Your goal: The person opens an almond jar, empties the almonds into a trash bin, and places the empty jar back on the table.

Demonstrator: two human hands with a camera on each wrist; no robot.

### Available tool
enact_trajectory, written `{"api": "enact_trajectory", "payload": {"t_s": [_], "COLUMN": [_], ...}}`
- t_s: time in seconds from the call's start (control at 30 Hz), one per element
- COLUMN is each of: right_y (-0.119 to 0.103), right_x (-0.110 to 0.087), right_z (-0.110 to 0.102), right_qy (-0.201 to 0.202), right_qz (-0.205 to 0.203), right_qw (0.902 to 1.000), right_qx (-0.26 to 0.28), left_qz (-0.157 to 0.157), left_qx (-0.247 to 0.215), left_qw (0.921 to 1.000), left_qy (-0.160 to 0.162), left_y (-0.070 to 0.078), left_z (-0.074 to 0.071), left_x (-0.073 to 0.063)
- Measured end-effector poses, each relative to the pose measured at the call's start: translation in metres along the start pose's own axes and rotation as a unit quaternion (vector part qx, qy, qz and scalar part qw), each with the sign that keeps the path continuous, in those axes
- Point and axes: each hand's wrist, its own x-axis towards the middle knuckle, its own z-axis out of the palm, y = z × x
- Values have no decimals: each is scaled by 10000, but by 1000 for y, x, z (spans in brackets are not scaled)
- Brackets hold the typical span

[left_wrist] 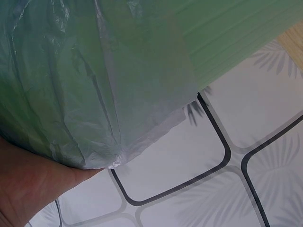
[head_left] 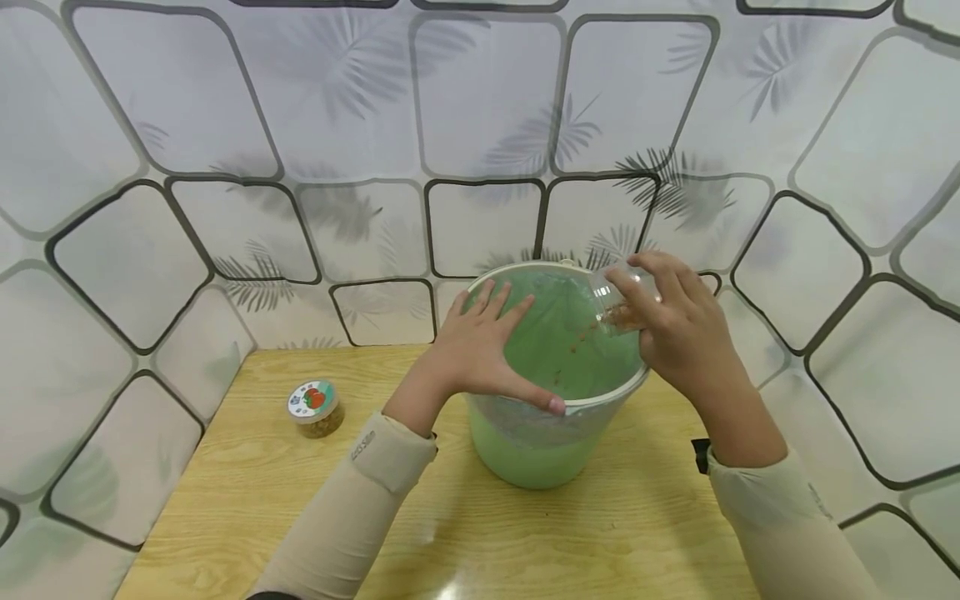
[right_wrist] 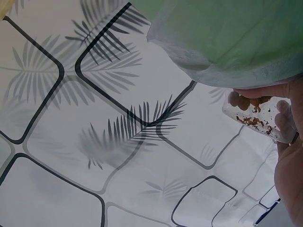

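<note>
A green bin [head_left: 528, 458], lined with a thin plastic bag [left_wrist: 118, 85], stands upright on the table. My right hand [head_left: 686, 333] grips a clear plastic cup [head_left: 602, 293], tilted over the bin's right side. Small reddish-brown bits [head_left: 576, 344] drop from its mouth into the bin. In the right wrist view, more bits [right_wrist: 255, 124] cling inside the cup, and fingertips show through its wall. My left hand [head_left: 476, 352] rests across the left part of the rim, fingers spread and straight, thumb along the near edge.
On the wooden table [head_left: 247, 508], left of the bin, sits a small round lidded tub [head_left: 316, 408] with a tomato picture on its lid and brown contents. A patterned pale curtain [head_left: 480, 108] hangs close behind the bin and along both sides.
</note>
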Motion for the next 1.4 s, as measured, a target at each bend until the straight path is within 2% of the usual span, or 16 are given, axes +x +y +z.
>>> {"api": "enact_trajectory", "payload": {"t_s": [0.3,0.73,0.97,1.23,1.4], "right_y": [-2,-4,-6,-7,-8], "right_x": [2,4,5,7,7], "right_z": [-4,-3,-4,0,0], "right_qy": [-315,-110,-416,-118,-126], "right_qz": [14,-83,-200,-450,-476], "right_qw": [9994,9999,9988,9989,9988], "right_qx": [-130,-33,-148,57,73], "left_qz": [-5,15,6,17,-3], "left_qx": [-8,-32,-67,65,-2], "left_qw": [10000,10000,10000,10000,10000], "left_qy": [-15,-4,-38,7,10], "left_y": [1,1,1,1,1], "left_z": [-1,-1,-1,0,0], "left_x": [-1,-1,-2,-1,-1]}}
